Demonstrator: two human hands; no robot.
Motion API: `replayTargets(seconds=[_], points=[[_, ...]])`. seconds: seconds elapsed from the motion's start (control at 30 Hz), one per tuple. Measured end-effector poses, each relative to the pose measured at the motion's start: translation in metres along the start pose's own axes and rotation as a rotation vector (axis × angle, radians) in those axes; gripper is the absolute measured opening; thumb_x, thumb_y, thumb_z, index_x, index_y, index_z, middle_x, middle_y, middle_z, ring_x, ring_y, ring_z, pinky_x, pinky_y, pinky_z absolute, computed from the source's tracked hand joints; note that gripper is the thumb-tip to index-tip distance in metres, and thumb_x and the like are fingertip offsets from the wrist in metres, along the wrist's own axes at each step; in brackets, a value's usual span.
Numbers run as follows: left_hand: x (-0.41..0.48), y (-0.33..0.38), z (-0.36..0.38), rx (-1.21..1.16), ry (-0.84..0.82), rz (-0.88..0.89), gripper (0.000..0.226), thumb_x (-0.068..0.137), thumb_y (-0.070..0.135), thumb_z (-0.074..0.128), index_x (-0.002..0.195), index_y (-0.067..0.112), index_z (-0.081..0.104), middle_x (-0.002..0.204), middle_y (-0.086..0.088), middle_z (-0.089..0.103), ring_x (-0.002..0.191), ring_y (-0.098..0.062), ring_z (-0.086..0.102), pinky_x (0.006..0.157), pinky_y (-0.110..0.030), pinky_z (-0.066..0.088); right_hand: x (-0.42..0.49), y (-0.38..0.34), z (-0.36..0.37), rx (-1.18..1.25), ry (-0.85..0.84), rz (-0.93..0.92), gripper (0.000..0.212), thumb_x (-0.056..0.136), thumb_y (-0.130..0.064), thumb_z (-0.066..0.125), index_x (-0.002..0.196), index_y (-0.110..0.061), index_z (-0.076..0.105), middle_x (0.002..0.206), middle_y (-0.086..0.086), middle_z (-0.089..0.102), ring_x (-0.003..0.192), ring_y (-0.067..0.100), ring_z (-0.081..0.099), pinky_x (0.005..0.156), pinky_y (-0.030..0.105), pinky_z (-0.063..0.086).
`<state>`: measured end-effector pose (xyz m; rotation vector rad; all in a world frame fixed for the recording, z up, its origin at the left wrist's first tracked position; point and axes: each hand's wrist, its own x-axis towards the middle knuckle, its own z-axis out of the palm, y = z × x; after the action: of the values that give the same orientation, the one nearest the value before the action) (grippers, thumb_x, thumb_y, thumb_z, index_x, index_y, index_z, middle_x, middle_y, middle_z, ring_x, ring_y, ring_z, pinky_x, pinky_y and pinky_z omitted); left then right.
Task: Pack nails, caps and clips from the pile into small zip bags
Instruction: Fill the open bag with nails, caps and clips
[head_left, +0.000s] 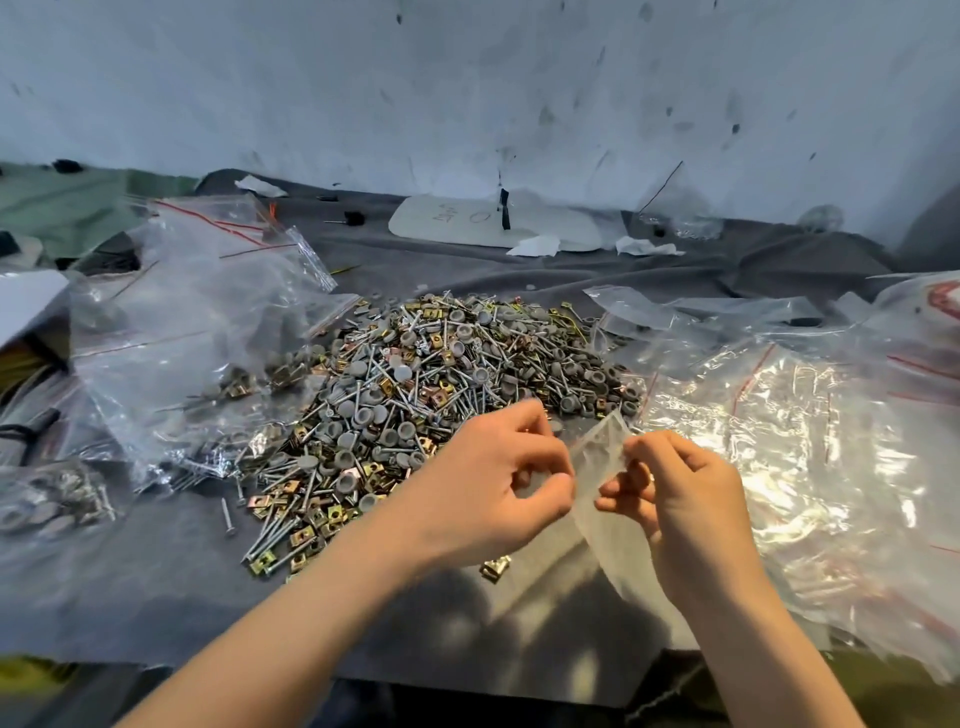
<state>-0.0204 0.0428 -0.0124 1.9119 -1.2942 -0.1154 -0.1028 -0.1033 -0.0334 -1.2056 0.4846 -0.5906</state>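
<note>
Head-worn camera, looking forward and down, close over the pile (436, 405), wall (467, 78) behind

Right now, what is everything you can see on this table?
Pile of silver nails, grey round caps and brass square clips: one, too many pieces to count, middle of the cloth.
Small clear zip bag: one, see-through, between both hands.
Clear red-striped zip bags: a heap, left; some hold parts.
Shiny clear plastic bags: a heap, right.
Loose brass clip: one, gold, beside the left wrist.
White oval board: one, back, by the wall.
Dark grey cloth: one, under everything.
Left hand: one, pinches the bag.
Right hand: one, pinches the bag.
</note>
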Motion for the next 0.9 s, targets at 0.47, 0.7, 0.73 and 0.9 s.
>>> replayTargets(seconds=[0.47,0.7,0.73,0.9], points=[[-0.040,-0.048,-0.080,-0.803,0.324,-0.166,0.015,0.072,0.024,0.056,0.058,0.023,0.062,0.065,-0.002,0.056,0.055,-0.011,0.049,0.048,-0.020,0.042,-0.022,0.036,0.012,-0.802,-0.374,-0.209,0.007,0.083,-0.016,0.069,0.085,-0.023,0.067,0.077,-0.010,0.064,0.068,0.007,0.057,0.065,0.018,0.045],[-0.051,-0.063,-0.030,-0.448,0.151,-0.357,0.028,0.072,0.018,0.040,0.068,0.018,0.067,0.057,0.003,0.059,0.052,-0.005,0.048,0.050,-0.013,0.037,-0.014,0.059,0.016,-1.104,-0.453,-0.473,0.008,0.085,-0.016,0.069,0.091,-0.015,0.064,0.090,-0.011,0.049,0.083,0.012,0.052,0.073,0.016,0.036],[-0.047,-0.062,-0.022,-0.381,0.081,-0.343,0.029,0.075,0.028,0.042,0.065,0.018,0.068,0.057,0.004,0.059,0.053,-0.006,0.047,0.051,-0.014,0.036,-0.008,0.057,0.016,-1.063,-0.360,-0.489,0.009,0.084,-0.015,0.070,0.090,-0.014,0.064,0.089,-0.010,0.053,0.081,0.012,0.055,0.073,0.018,0.040],[-0.014,-0.066,0.016,0.041,-0.023,-0.265,0.011,0.089,0.038,0.062,0.096,0.030,0.064,0.058,0.006,0.059,0.051,-0.001,0.048,0.053,-0.014,0.038,0.020,0.046,0.024,-0.671,-0.150,-0.355,0.009,0.080,-0.013,0.075,0.083,-0.016,0.068,0.077,-0.006,0.068,0.070,0.007,0.065,0.067,0.020,0.052]])
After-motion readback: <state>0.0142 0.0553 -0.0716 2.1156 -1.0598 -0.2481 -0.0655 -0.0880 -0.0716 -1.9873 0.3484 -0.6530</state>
